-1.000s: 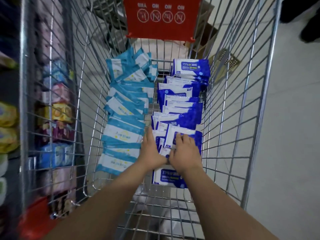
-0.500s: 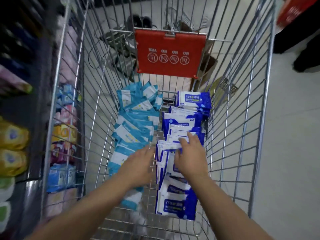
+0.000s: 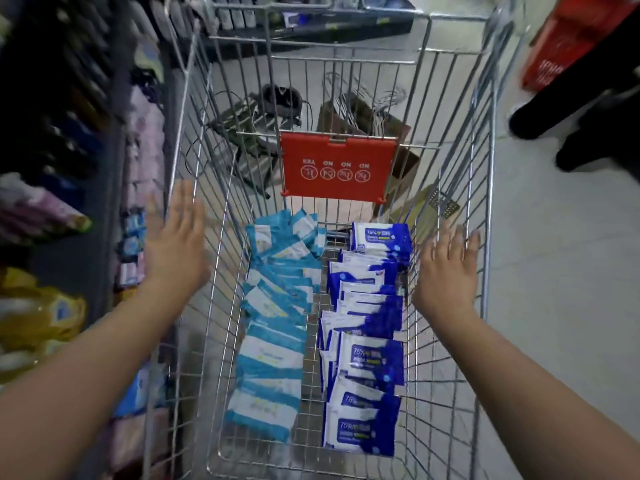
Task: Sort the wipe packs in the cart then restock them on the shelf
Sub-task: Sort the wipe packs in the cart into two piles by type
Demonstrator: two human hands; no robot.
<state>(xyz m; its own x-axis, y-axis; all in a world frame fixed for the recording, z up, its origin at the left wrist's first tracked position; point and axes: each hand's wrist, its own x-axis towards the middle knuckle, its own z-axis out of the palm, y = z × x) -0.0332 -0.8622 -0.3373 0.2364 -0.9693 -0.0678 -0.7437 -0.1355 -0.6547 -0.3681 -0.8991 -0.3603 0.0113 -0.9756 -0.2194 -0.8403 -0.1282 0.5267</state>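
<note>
Two rows of wipe packs are laid lengthwise on the floor of the wire cart (image 3: 491, 168). The light-blue packs (image 3: 273, 341) are ranged along the left and the dark-blue packs (image 3: 367, 341) along the right, with a narrow strip of bare wire between them. In each row the packs are overlapped like shingles. The left hand (image 3: 175, 244) is raised before the cart's left wall, fingers straight and spread wide, and is blurred. The right hand (image 3: 446, 271) is held flat before the right wall, fingers straight, and nothing is gripped by either. Whether the wire is touched cannot be told. A red flap (image 3: 337, 168) is hung at the cart's far end. Blurred goods are stacked on the shelf (image 3: 114, 168) to the left.
</note>
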